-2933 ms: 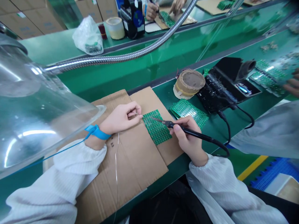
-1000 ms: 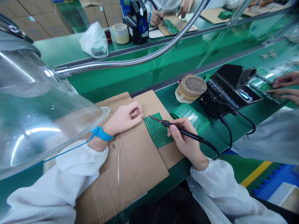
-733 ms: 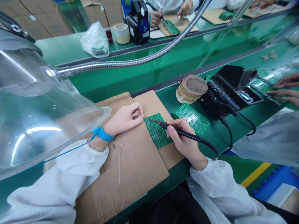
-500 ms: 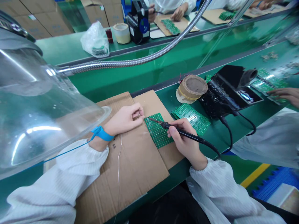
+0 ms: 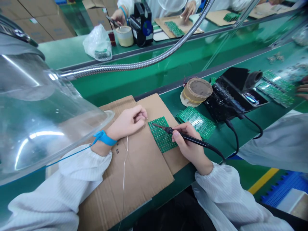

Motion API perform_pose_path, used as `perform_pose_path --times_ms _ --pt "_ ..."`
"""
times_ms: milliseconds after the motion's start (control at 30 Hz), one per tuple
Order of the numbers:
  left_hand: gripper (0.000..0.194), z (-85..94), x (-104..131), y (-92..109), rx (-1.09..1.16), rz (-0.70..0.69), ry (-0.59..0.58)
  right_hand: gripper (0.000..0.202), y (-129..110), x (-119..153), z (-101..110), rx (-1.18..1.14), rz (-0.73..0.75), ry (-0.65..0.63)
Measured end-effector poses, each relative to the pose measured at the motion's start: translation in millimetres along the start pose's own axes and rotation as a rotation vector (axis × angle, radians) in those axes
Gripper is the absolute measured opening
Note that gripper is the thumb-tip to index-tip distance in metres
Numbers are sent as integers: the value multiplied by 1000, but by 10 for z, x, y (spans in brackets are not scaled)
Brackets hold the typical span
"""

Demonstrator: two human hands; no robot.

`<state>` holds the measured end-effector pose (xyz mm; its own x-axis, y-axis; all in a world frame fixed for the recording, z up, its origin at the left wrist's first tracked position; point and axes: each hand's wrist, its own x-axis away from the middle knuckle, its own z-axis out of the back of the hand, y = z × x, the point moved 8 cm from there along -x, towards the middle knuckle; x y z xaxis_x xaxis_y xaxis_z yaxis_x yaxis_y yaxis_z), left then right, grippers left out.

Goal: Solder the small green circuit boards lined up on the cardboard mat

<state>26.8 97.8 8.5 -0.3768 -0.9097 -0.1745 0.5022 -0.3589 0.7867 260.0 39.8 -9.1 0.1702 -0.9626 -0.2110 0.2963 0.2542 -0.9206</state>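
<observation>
Between the fingertips of my left hand (image 5: 130, 121) is a thin solder wire (image 5: 124, 170); its short end points toward the circuit board and its tail hangs down across the cardboard (image 5: 141, 163). My right hand (image 5: 189, 141) grips a black soldering iron (image 5: 187, 137) like a pen. The iron's tip is over the upper left part of a green circuit board (image 5: 163, 134); whether it touches, I cannot tell. That board lies flat on the cardboard. A blue wrist strap (image 5: 106, 137) circles my left wrist. More green boards (image 5: 198, 122) lie stacked beside my right hand.
A clear fume hood (image 5: 48, 118) with a metal flexible arm (image 5: 144, 65) fills the left side. Behind the stack stand a round tin (image 5: 196, 91) and a black soldering station (image 5: 233, 96). Co-workers' hands (image 5: 189, 9) show across the bench and at the right edge.
My left hand has drawn back slightly from the board, and the wire end now shows. The iron's tip has shifted slightly. Across the bench, a co-worker's hand has moved over the tape roll.
</observation>
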Motion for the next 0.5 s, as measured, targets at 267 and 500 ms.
perform_pose_path --times_ms 267,500 --pt "13 -18 23 -12 184 34 -95 15 34 94 148 -85 31 120" --pt "9 -74 68 -15 75 -16 -146 16 -6 45 88 -47 47 50"
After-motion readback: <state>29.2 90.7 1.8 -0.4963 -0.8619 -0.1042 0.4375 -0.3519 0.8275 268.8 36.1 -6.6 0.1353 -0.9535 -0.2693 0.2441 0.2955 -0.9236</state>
